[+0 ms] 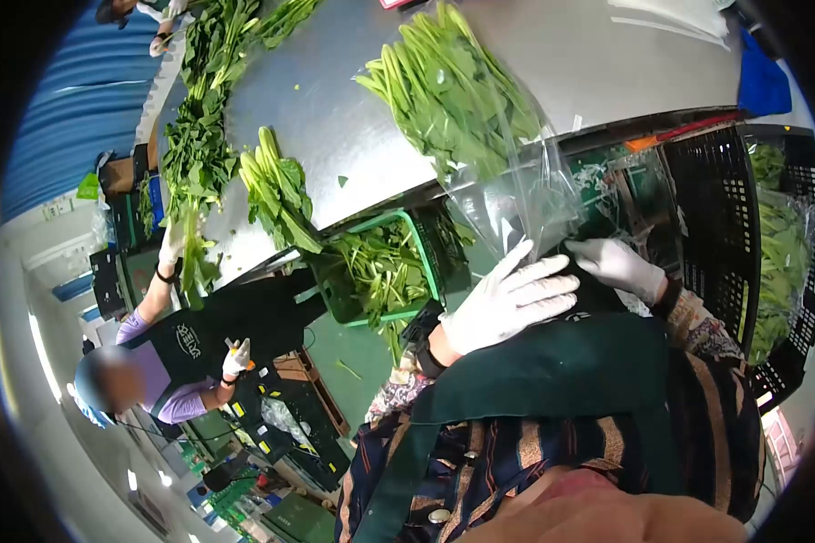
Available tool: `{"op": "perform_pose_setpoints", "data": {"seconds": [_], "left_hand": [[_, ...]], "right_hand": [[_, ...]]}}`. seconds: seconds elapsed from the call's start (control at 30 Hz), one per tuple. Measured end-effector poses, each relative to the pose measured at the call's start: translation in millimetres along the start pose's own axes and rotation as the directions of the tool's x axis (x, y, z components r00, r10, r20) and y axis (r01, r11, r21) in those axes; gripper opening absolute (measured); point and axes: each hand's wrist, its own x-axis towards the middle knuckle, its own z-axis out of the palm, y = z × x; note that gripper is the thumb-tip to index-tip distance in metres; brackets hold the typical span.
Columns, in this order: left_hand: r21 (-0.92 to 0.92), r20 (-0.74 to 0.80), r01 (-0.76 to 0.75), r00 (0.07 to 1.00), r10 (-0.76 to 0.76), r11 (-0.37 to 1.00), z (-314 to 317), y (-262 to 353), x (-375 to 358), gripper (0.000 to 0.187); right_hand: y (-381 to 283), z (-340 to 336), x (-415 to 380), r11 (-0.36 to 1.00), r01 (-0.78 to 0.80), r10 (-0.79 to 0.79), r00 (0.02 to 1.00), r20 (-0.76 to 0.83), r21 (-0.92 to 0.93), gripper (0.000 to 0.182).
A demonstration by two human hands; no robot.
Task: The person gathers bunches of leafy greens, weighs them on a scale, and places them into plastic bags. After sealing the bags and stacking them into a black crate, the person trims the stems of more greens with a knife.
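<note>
A clear plastic bag [525, 195] lies over the table's edge, its loose end hanging toward me. Inside its upper part is a bunch of leafy green vegetables [453, 90], the pale stems pointing away from me. My left hand [512, 303], in a white glove, is at the bag's loose end with its fingers stretched out and the thumb overlapping the plastic. Close by on the right, my right hand [618, 269], also gloved, has bent fingers drawn together beside the bag's end. What its fingertips hold, if anything, is hidden.
A metal table [362, 163] carries a smaller bunch of greens [276, 190] and a long heap of greens [199, 127]. Below its edge stands a green basket [417, 262] of leaves. Black crates [715, 208] are at right. A co-worker [181, 362] stands at left, touching greens.
</note>
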Motion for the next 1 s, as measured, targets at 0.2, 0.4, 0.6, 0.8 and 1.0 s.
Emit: {"op": "perform_pose_setpoints", "data": {"seconds": [0.2,0.4,0.6,0.8,1.0], "left_hand": [[0.216,0.125,-0.241,0.968,0.218,0.946,13.9,12.8,23.1,0.038],[0.200,0.215,-0.081,0.976,0.036,0.976,40.8,12.6,35.7,0.037],[0.035,-0.163,-0.275,0.947,0.277,0.961,27.6,21.4,25.7,0.026],[-0.645,-0.736,0.358,-0.052,-0.675,0.676,50.4,-51.8,9.2,0.051],[-0.974,0.222,0.108,0.232,-0.947,-0.201,77.8,-62.6,-1.3,0.042]], "right_hand": [[-51.3,-2.7,56.0,0.807,-0.054,0.086,0.996,-0.027,0.589,0.038],[-55.5,-16.0,47.7,0.428,-0.120,0.412,0.908,-0.075,0.896,0.054],[-10.4,-25.4,19.5,0.566,-0.192,0.671,0.672,-0.312,0.802,0.053],[-30.1,-30.5,21.4,0.745,-0.184,0.502,0.787,-0.358,0.642,0.054],[-36.0,-24.6,24.9,0.928,-0.270,0.355,0.846,-0.398,0.256,0.055]]}}
